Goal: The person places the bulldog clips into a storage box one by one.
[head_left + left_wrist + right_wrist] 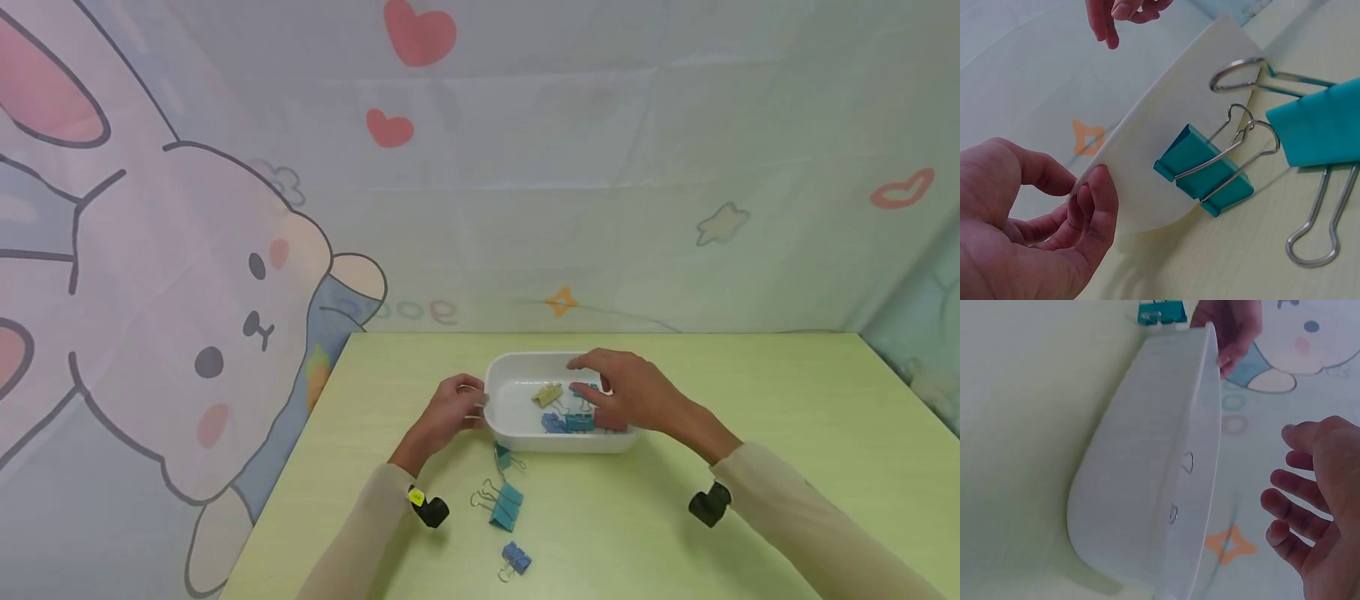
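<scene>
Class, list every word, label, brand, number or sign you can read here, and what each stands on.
"good", apparently: faint, mirror-reversed lettering on the printed backdrop.
Yellow label on the left wrist camera: marks too small to read.
No lettering can be made out on the white tray or the binder clips.

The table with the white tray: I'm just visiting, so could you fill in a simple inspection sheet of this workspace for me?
Surface: pale yellow-green table.
Job's things: white tray holding several binder clips, including a yellow clip; two teal clips and a blue clip lie outside, on its near side.
Clutter: nothing seen.
Hands: left hand pinches the tray's rim; right hand is over the tray, fingers loosely bent, holding nothing.
Cables: nothing seen.
Surroundings: backdrop printed with a rabbit and hearts.
</scene>
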`<action>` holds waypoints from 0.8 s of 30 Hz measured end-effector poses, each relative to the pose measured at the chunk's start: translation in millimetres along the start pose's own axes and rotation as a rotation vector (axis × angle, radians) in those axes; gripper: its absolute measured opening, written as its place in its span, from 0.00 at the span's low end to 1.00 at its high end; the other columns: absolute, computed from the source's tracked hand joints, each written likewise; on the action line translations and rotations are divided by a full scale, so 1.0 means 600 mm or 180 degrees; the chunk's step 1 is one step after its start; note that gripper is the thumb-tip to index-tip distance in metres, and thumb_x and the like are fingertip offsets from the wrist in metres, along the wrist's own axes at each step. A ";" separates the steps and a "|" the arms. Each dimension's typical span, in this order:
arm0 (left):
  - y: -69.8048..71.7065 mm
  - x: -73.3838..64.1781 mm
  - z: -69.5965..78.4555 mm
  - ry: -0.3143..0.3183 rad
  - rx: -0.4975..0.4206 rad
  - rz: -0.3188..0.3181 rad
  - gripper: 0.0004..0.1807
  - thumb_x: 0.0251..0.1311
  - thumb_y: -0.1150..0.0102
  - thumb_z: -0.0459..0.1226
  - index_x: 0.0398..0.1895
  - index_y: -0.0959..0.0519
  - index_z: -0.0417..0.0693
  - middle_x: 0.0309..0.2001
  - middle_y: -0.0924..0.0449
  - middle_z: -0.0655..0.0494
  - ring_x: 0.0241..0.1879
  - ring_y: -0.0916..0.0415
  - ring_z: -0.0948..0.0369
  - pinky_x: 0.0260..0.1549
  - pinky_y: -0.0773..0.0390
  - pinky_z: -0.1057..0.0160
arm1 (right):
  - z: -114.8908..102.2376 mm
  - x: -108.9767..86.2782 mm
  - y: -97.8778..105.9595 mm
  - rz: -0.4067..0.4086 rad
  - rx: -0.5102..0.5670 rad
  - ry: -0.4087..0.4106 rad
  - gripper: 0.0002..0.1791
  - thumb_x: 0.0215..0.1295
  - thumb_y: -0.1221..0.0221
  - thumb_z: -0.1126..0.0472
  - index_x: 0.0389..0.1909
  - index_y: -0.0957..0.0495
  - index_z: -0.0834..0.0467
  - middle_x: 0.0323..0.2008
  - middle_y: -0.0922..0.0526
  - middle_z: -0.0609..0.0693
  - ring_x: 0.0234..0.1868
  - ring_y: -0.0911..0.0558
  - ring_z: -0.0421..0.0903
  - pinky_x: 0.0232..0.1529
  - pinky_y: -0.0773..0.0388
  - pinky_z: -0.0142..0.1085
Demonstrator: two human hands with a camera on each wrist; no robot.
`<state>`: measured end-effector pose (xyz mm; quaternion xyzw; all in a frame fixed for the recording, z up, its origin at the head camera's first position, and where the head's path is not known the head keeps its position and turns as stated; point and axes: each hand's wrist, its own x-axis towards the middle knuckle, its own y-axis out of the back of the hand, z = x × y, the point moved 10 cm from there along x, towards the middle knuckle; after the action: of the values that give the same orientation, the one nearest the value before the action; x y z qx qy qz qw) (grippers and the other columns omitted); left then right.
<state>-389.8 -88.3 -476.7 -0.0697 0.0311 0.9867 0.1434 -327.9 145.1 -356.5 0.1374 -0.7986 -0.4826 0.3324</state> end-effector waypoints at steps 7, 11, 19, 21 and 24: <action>0.000 -0.001 -0.001 0.0018 0.0075 -0.0001 0.20 0.69 0.45 0.32 0.60 0.30 0.30 0.53 0.24 0.32 0.47 0.18 0.44 0.42 0.14 0.58 | -0.057 -0.023 -0.021 -0.0078 0.0050 0.0333 0.17 0.69 0.32 0.54 0.55 0.15 0.54 0.46 0.13 0.44 0.29 0.24 0.34 0.31 0.22 0.31; 0.001 -0.001 0.000 0.0043 0.0076 0.0011 0.20 0.69 0.45 0.32 0.61 0.30 0.30 0.53 0.24 0.33 0.45 0.18 0.47 0.44 0.14 0.56 | -0.090 -0.039 -0.039 -0.0196 0.0048 0.0477 0.16 0.70 0.33 0.52 0.55 0.16 0.51 0.49 0.13 0.43 0.34 0.19 0.36 0.36 0.19 0.33; 0.001 0.003 0.000 0.0080 0.0048 0.0040 0.19 0.70 0.45 0.32 0.60 0.30 0.31 0.53 0.24 0.34 0.43 0.18 0.50 0.45 0.14 0.56 | -0.144 -0.077 -0.083 -0.0484 0.0219 0.0830 0.17 0.73 0.37 0.46 0.56 0.16 0.49 0.50 0.14 0.40 0.45 0.17 0.36 0.46 0.17 0.34; 0.001 0.004 -0.001 0.0099 0.0060 0.0055 0.19 0.70 0.45 0.32 0.60 0.29 0.31 0.52 0.24 0.35 0.43 0.18 0.50 0.44 0.14 0.57 | -0.154 -0.088 -0.099 -0.0632 0.0376 0.0883 0.18 0.74 0.39 0.45 0.57 0.17 0.49 0.51 0.14 0.41 0.46 0.17 0.36 0.47 0.17 0.32; 0.001 0.005 -0.001 0.0121 0.0069 0.0078 0.19 0.70 0.45 0.32 0.60 0.29 0.32 0.52 0.24 0.35 0.43 0.18 0.50 0.43 0.14 0.58 | -0.166 -0.104 -0.122 -0.0845 0.0544 0.0950 0.19 0.76 0.41 0.44 0.58 0.17 0.50 0.52 0.15 0.41 0.50 0.17 0.36 0.52 0.18 0.32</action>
<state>-392.8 -88.1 -477.6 -0.0866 0.0453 0.9865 0.1314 -223.1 74.5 -413.3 0.3390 -0.7534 -0.4269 0.3677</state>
